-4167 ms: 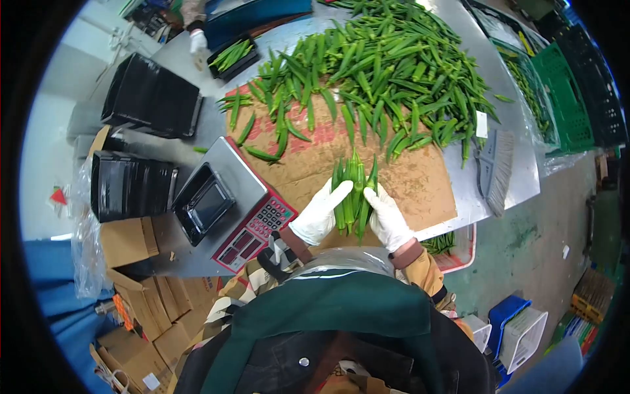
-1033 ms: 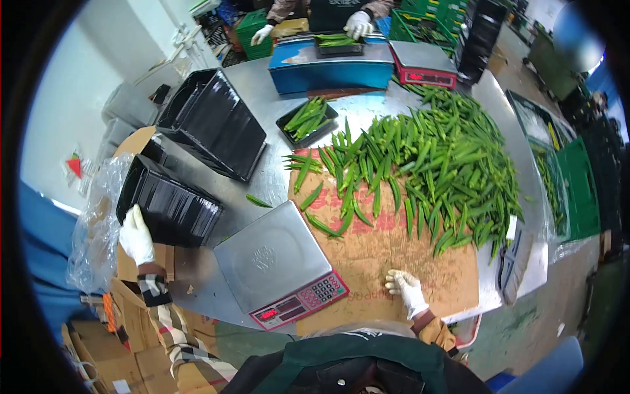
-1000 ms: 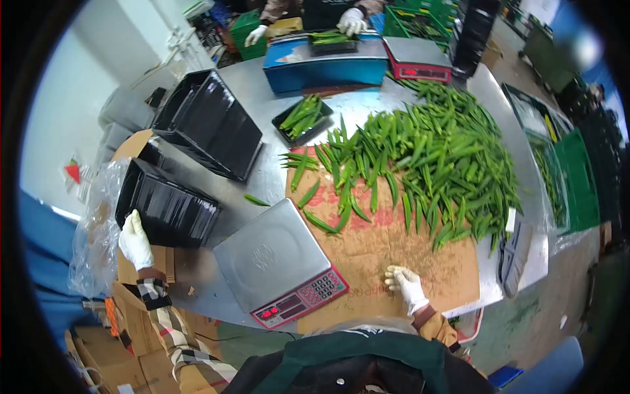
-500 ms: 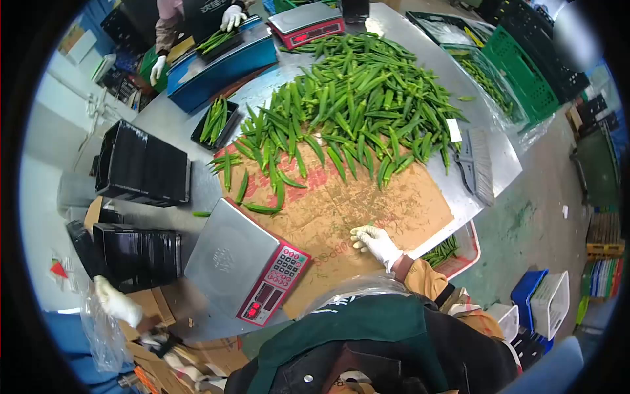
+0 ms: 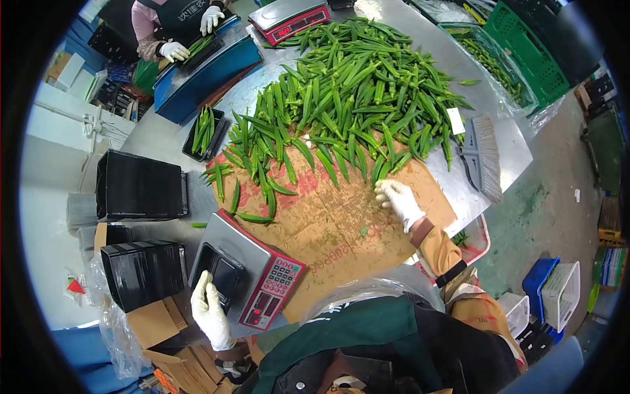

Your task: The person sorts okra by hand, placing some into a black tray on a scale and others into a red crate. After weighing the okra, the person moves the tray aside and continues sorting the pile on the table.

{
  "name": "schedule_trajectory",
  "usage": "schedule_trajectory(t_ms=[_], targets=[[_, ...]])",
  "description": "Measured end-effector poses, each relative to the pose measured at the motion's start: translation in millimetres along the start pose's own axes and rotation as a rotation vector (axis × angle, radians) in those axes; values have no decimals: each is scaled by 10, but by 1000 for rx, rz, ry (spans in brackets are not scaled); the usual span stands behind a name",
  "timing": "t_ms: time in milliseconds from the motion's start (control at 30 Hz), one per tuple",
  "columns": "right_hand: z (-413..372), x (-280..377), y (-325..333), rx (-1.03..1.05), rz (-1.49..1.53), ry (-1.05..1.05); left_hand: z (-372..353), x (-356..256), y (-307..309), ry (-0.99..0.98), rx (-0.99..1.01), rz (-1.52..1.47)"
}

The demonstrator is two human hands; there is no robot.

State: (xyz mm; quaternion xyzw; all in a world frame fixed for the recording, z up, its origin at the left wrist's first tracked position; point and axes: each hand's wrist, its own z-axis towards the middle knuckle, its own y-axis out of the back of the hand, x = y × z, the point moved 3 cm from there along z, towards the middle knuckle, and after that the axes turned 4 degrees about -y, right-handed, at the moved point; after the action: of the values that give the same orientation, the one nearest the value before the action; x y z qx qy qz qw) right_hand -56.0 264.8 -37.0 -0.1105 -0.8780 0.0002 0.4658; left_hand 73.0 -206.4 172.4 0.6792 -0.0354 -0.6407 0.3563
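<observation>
My left hand [image 5: 211, 314], in a white glove, has its fingers on the near-left rim of a black plastic tray [image 5: 230, 262]. The tray rests on the silver plate of a red-edged digital scale [image 5: 270, 292]. My right hand [image 5: 398, 200], also gloved, hovers over the cardboard sheet [image 5: 335, 223], beside the near edge of a large okra pile [image 5: 354, 92]. Its fingers are loosely bent and hold nothing that I can see. A few loose okra pods [image 5: 254, 218] lie just beyond the scale.
Stacked black trays [image 5: 141, 185] stand at the left. An okra-filled tray [image 5: 203, 134] lies beyond them. A brush [image 5: 484, 157] rests at the table's right edge. Across the table, a co-worker's gloved hands [image 5: 174, 51] handle okra near a second scale [image 5: 289, 20].
My left hand has swung right from beside the stacked trays, and a black tray now sits on the scale. My right hand has moved forward toward the okra pile.
</observation>
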Motion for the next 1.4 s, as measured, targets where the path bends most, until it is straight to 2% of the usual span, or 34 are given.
schedule_trajectory(t_ms=[33, 100, 200, 233, 300, 367, 433, 467, 500, 533, 567, 600, 667, 700, 733, 767, 833, 900, 933, 967, 1033, 1067, 1100, 1167, 1200, 1233, 1267, 1300, 1333, 1367, 1400], targets=[[79, 145, 33, -49, -15, 38, 49, -295, -201, 20, 8, -71], [569, 86, 221, -309, -55, 312, 113, -818, -645, -17, 91, -95], [778, 362, 411, -544, 75, 294, 314, -1076, -1466, 4, 301, -399], [876, 385, 447, -541, 100, 308, 421, -1114, -1759, 13, 381, -507], [1072, 410, 507, -537, 149, 337, 716, -1141, -2338, 32, 517, -499], [1212, 495, 415, -489, 188, 267, 1055, -987, -2923, 65, 653, -558], [1285, 679, 267, -447, 156, 262, 1408, -599, -3607, -2, 682, -464], [1554, 541, 304, -332, 222, 364, 1524, -546, -3859, 3, 689, -489], [1641, 595, 319, -363, -20, 233, 1661, -598, -4034, -112, 685, -300], [1572, 834, 173, -459, -145, 280, 1781, -643, -4154, -233, 673, -128], [1739, 755, 62, -247, 331, 270, 1863, -689, -4290, -350, 651, 39], [1833, 693, -51, -517, 23, 285, 1945, -703, -4429, -314, 652, 89], [1859, 843, -218, -208, 272, 152, 2000, -822, -4605, -294, 618, 259], [1933, 813, -314, -178, 428, 71, 2037, -763, -4716, -316, 584, 269], [1882, 898, -364, -291, 310, 6, 2002, -786, -4774, -321, 548, 306], [1621, 1140, -457, -239, 423, 14, 1965, -828, -4755, -324, 505, 342], [1769, 1044, -495, -438, 161, -55, 1845, -844, -4764, -294, 419, 300], [1770, 997, -715, -87, 395, 89, 1726, -801, -4756, -300, 402, 304], [1675, 1048, -744, -249, 117, 36, 1736, -720, -4767, -317, 424, 211], [1590, 1114, -750, -151, 173, -17, 1712, -689, -4733, -340, 408, 259], [1657, 913, -805, -108, 328, -24, 1666, -619, -4673, -217, 579, -106], [1631, 916, -830, -122, 269, 8, 1614, -580, -4691, -160, 593, -238], [1596, 881, -817, -52, 248, 64, 1516, -508, -4682, -119, 651, -441], [1263, 979, -763, 124, 216, 132, 1234, -482, -4476, 45, 638, -571], [941, 1095, -663, 109, 127, 100, 1069, -507, -4324, 53, 567, -568], [909, 905, -644, 260, 261, 90, 906, -770, -4070, 108, 610, -602], [651, 971, -579, 296, 251, 41, 753, -845, -3853, 190, 626, -689], [604, 807, -472, 344, 197, 10, 653, -816, -3656, 279, 631, -626], [342, 923, -351, 292, 179, -84, 584, -606, -3548, 219, 628, -629], [335, 764, -179, 262, 109, -10, 509, -473, -3378, 256, 618, -545], [308, 638, 14, 151, 4, 90, 461, -227, -3233, 204, 555, -429]])
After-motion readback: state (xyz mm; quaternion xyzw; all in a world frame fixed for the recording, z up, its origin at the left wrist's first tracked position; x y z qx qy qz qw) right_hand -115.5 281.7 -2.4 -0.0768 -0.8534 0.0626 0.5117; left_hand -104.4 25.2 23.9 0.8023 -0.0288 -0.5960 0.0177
